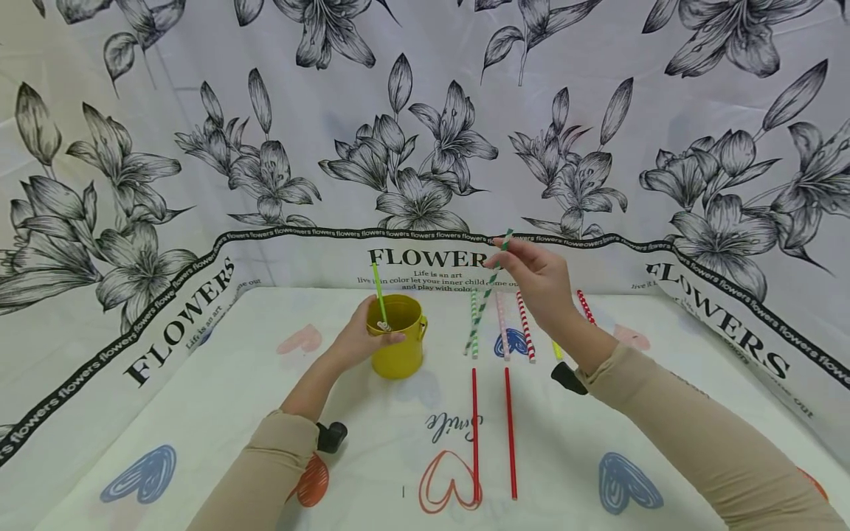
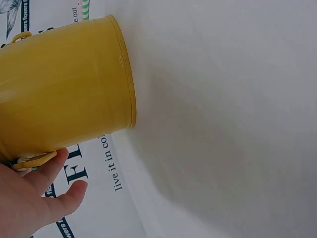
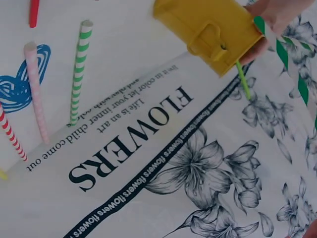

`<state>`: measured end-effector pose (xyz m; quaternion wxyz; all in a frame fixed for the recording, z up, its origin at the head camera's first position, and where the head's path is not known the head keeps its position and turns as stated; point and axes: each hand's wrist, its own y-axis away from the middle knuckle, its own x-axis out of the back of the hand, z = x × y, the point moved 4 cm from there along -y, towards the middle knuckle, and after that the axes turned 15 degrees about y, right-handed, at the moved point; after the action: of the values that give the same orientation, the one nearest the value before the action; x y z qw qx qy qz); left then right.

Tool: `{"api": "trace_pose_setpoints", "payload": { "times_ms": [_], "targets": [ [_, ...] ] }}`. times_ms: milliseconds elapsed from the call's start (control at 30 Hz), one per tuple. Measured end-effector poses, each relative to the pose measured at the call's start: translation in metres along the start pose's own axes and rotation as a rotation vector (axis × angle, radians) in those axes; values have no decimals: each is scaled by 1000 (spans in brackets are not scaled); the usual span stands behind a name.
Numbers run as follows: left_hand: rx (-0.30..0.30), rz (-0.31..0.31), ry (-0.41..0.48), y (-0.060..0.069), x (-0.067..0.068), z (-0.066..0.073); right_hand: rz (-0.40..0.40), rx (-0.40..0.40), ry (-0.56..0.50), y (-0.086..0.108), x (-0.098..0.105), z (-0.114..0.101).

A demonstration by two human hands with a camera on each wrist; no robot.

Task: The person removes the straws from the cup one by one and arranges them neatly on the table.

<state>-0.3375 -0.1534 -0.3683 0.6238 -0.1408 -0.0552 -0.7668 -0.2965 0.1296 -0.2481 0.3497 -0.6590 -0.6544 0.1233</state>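
Observation:
My left hand point(image 1: 358, 335) grips the yellow bucket point(image 1: 400, 358) by its rim, thumb across the near side. The left wrist view shows the bucket's wall point(image 2: 64, 84) tipped in the picture, with fingers point(image 2: 64, 203) by one small handle. A bright green straw point(image 1: 379, 291) stands in the bucket, leaning on its rim. Up to the right, my right hand point(image 1: 534, 280) pinches a dark green and white striped straw point(image 1: 489, 291) near its top; it slants down to the left. Whether the bucket's base touches the table cannot be told.
On the table lie a light green striped straw point(image 3: 79, 72), a pink one point(image 3: 35, 89), red striped ones point(image 1: 525, 324) and part of a yellow one point(image 1: 557, 349). Two plain red straws point(image 1: 475, 435) lie nearer. A flower-printed cloth point(image 1: 425, 184) hangs behind.

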Motion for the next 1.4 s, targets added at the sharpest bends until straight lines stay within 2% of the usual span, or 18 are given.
{"api": "trace_pose_setpoints", "payload": {
  "times_ms": [233,467,667,1067,1400],
  "targets": [
    [7,2,2,3,0,0,0,-55,66,7,11,13],
    [-6,-6,7,3,-1,1,-10,-85,31,18,20,28],
    [18,3,1,3,-1,-1,-90,-147,159,24,27,38],
    [14,-5,2,2,0,0,-227,-97,369,36,39,54],
    [16,-3,-8,1,0,0,-336,-149,478,53,45,79]
  ]
}}
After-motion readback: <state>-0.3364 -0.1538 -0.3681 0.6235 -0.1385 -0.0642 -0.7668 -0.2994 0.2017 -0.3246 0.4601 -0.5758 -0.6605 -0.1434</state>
